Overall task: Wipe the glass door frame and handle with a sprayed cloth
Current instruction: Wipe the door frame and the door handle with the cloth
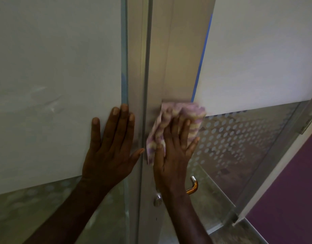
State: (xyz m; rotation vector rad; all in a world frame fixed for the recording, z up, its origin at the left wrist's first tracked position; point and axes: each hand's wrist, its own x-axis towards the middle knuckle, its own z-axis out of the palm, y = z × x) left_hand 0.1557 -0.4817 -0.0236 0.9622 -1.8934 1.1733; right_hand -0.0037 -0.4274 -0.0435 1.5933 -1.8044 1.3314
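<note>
Writing: no brand, label or lettering could be read on any surface.
Left hand: the left hand (110,147) lay flat with fingers straight and slightly spread, palm against the frosted glass panel (55,85), fingertips at the panel's right edge, holding nothing.
Right hand: the right hand (174,152) pressed a cloth against the frame, fingers extended over the fabric, thumb tucked at its lower left.
Cloth: the pink-and-yellow striped cloth (179,118) was bunched under the fingers, lying on the aluminium door frame (162,59) and reaching the edge of the door's frosted glass.
Handle: the door handle (193,185), curved with an amber-coloured grip, sat below the right wrist, untouched; a round metal knob (158,199) was just to its left.
Door glass: the dotted glass (239,138) stood right of the cloth.
</note>
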